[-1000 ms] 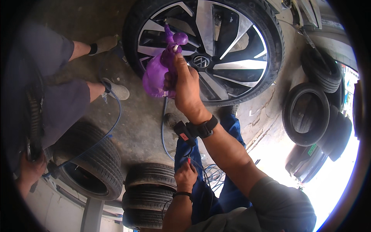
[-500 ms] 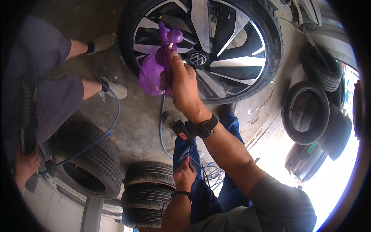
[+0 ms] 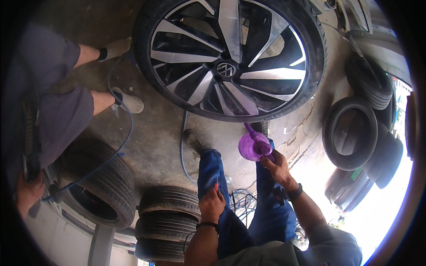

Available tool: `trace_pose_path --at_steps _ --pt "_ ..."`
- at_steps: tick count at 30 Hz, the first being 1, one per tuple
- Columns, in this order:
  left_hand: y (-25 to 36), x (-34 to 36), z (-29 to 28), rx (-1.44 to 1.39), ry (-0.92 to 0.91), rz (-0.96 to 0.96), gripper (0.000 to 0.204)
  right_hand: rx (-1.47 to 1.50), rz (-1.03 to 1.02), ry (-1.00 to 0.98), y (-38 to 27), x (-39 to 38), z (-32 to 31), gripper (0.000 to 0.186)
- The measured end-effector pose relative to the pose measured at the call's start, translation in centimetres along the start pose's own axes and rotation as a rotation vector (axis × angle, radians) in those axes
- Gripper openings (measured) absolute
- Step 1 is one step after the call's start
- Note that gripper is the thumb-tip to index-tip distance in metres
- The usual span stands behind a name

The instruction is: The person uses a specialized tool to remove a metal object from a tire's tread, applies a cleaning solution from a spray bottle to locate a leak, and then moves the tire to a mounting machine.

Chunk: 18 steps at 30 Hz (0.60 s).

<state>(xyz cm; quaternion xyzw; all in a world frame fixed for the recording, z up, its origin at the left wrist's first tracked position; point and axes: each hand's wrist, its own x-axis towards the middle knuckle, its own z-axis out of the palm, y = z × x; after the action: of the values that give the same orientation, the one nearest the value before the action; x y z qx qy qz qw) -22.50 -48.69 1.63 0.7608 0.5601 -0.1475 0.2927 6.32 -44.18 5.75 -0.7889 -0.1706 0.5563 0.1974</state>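
Observation:
A large wheel [image 3: 273, 40] with a black-and-silver spoked rim and low tyre fills the upper middle. Below its lower right edge, my right hand [image 3: 276, 167] is closed on a translucent purple plastic bottle [image 3: 250, 144] with a long narrow nozzle that reaches up to the tyre's edge. A black device is strapped at that wrist. My left hand [image 3: 212, 204] is closed on a thin red object [image 3: 216, 186] over my blue-trousered leg; the rest of that object is hidden.
A person [image 3: 57, 124] at the left holds a black tool at a blue hose [image 3: 131, 119]. Tyres lie lower left [image 3: 102, 204], stand stacked at lower middle [image 3: 164, 199] and pile at the right [image 3: 348, 106]. Looped cables [image 3: 242, 199] lie between my legs on cracked concrete [image 3: 297, 146].
My right hand has pulled back from the rim, down and to the right, carrying the purple bottle to below the tyre. My left hand stays in place.

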Motion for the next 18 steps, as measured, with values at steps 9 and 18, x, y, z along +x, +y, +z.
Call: trace_pose_path --at_steps 9,18 --pt "1.8 -0.6 0.8 0.017 0.010 0.052 0.015 0.230 0.086 0.250 16.1 -3.0 -13.9 0.033" --pt "6.0 0.9 1.5 0.192 -0.085 0.081 0.019 0.817 0.474 0.501 27.0 4.1 -25.2 0.024"
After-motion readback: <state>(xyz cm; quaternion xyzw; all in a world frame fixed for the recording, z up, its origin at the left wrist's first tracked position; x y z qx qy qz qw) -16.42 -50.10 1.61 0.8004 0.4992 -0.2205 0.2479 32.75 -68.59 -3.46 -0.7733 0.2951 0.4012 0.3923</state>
